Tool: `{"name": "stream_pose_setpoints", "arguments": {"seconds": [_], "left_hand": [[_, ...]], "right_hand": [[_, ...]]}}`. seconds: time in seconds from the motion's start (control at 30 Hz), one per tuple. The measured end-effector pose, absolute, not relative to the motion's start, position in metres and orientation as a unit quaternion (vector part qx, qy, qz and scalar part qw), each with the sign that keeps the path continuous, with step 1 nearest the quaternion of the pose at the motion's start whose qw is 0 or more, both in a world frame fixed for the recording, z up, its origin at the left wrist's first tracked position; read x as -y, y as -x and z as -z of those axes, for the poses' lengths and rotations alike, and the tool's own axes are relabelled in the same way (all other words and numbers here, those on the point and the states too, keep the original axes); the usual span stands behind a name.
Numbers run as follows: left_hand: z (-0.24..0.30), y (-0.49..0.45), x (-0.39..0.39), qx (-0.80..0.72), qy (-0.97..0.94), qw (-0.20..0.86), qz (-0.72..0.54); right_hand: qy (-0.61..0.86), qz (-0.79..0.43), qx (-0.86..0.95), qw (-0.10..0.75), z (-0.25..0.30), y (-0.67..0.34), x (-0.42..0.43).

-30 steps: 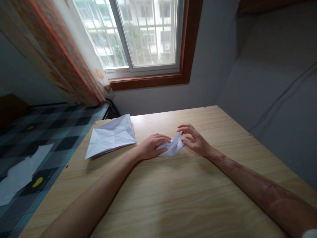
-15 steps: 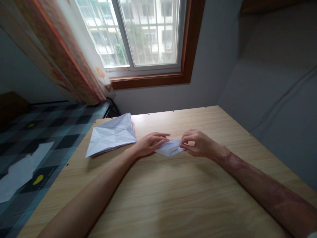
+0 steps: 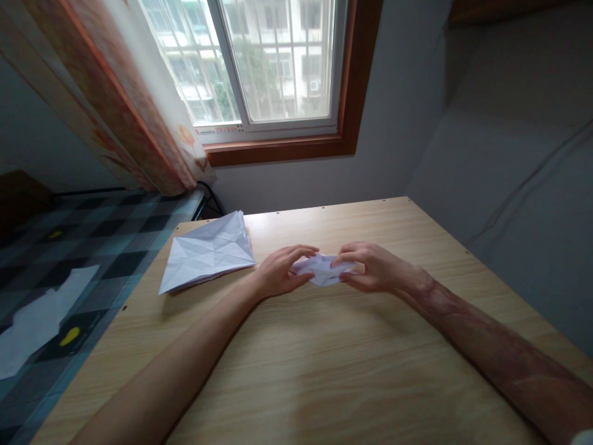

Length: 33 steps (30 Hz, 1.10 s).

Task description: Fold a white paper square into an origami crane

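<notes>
A small folded white sheet of paper (image 3: pixel 324 272) lies on the wooden table between my two hands. My left hand (image 3: pixel 282 271) holds its left end, the thumb at the near edge and the fingers over the far edge. At the right end, my right hand (image 3: pixel 364 266) grips the paper between thumb and fingers. Parts of both paper ends are hidden under the fingers. To the left of my left hand sits a stack of creased white paper sheets (image 3: pixel 210 250), apart from it.
The wooden table (image 3: pixel 278 371) reaches back toward the wall under a window (image 3: pixel 282 62). On the left, a checked cloth surface (image 3: pixel 120 222) carries a loose piece of white paper (image 3: pixel 50 315). An orange patterned curtain (image 3: pixel 152 123) hangs at the back left.
The folded paper has shifted slightly away from me and now shows a wider, flatter outline. My left thumb has moved to its near edge, and the right fingers reach further over it.
</notes>
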<state>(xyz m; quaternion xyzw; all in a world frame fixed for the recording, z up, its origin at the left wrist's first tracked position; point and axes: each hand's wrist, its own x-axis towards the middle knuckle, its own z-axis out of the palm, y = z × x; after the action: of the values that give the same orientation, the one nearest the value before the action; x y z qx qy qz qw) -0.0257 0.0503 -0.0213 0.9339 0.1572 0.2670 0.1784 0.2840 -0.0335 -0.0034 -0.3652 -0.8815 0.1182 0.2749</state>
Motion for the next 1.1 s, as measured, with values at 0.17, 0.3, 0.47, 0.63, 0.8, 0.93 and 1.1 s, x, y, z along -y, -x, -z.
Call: {"name": "stream_pose_setpoints", "arguments": {"seconds": [0.17, 0.3, 0.47, 0.63, 0.8, 0.93, 1.1], "left_hand": [[0.020, 0.025, -0.053, -0.143, -0.931, 0.244, -0.231], [0.022, 0.024, -0.056, -0.137, -0.919, 0.305, -0.208], [0.025, 0.025, -0.060, -0.125, -0.897, 0.366, -0.213], [0.024, 0.025, -0.062, -0.122, -0.897, 0.375, -0.201], [0.021, 0.024, -0.060, -0.125, -0.895, 0.378, -0.203], [0.017, 0.022, -0.053, -0.128, -0.888, 0.383, -0.218], [0.010, 0.016, -0.044, -0.162, -0.895, 0.359, -0.211]], "right_hand": [[0.380, -0.156, 0.880, 0.240, -0.002, -0.284, 0.037], [0.361, -0.223, 0.880, 0.214, -0.006, -0.284, 0.037], [0.329, -0.302, 0.869, 0.213, -0.011, -0.285, 0.034], [0.351, -0.357, 0.850, 0.163, -0.018, -0.290, 0.031], [0.380, -0.370, 0.836, 0.139, -0.019, -0.297, 0.030], [0.396, -0.398, 0.811, 0.166, -0.015, -0.295, 0.031], [0.388, -0.376, 0.824, 0.169, -0.011, -0.290, 0.032]]}}
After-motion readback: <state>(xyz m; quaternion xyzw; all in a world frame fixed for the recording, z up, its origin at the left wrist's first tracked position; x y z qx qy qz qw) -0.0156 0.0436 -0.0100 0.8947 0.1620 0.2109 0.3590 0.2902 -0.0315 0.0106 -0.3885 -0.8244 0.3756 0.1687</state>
